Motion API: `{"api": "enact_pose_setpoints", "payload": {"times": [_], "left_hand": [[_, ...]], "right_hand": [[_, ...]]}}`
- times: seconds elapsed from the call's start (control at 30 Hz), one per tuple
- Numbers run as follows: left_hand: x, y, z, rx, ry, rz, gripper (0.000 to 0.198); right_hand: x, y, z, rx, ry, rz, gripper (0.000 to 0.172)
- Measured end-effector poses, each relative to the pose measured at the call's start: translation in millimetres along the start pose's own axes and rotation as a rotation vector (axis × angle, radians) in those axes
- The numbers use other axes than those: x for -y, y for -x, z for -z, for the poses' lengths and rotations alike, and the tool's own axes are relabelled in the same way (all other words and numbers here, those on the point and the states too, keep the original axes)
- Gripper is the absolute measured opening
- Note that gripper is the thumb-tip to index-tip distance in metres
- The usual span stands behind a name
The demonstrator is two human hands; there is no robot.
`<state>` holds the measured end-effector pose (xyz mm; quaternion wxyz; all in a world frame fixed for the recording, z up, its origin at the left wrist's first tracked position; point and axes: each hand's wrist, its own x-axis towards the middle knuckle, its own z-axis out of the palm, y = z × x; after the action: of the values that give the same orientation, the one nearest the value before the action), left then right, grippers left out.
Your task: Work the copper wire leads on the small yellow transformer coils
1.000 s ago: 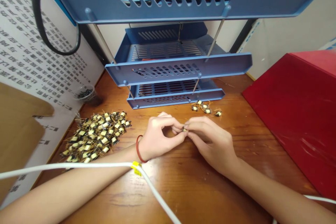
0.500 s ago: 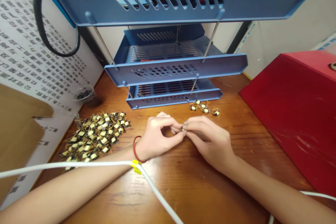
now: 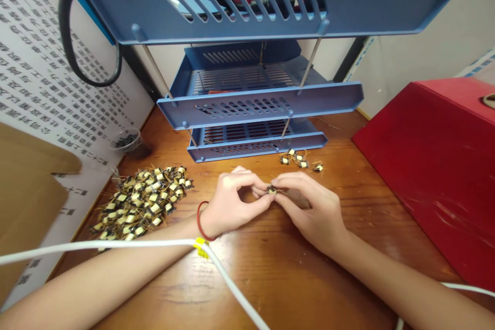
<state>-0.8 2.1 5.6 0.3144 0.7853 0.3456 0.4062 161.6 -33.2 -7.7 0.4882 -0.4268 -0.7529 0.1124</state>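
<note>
A small wire-wound coil [image 3: 271,191], with a pale yellow wrap, a black base and thin copper leads, sits between my hands above the wooden table. My left hand [image 3: 234,206], a red band on its wrist, pinches it between thumb and fingertips. From the other side, the thumb and fingers of my right hand [image 3: 315,209] close at the coil's edge, where fine leads stick out. The fingertips partly hide the coil. A large heap of similar coils [image 3: 145,201] lies left of my left hand. Beyond my right hand is a small group of coils [image 3: 297,157].
A blue tiered tray rack [image 3: 263,105] stands at the back, its top tier overhanging. On the right is a red box [image 3: 410,165]. A clear cup of dark bits [image 3: 131,142] stands at back left. A white cable [image 3: 154,242] crosses in front over my left forearm.
My right fingertips have parted slightly from my left ones, so more of the coil and its leads shows. The view has shifted a little; the heap and the small group look the same.
</note>
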Motion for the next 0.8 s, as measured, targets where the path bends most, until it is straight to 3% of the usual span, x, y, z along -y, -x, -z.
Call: {"api": "enact_pose_setpoints", "payload": {"times": [0.8], "left_hand": [[1.6, 0.0, -0.2, -0.001, -0.023, -0.055, 0.009]], "right_hand": [[3.3, -4.0, 1.4, -0.007, -0.006, 0.043, 0.018]]}}
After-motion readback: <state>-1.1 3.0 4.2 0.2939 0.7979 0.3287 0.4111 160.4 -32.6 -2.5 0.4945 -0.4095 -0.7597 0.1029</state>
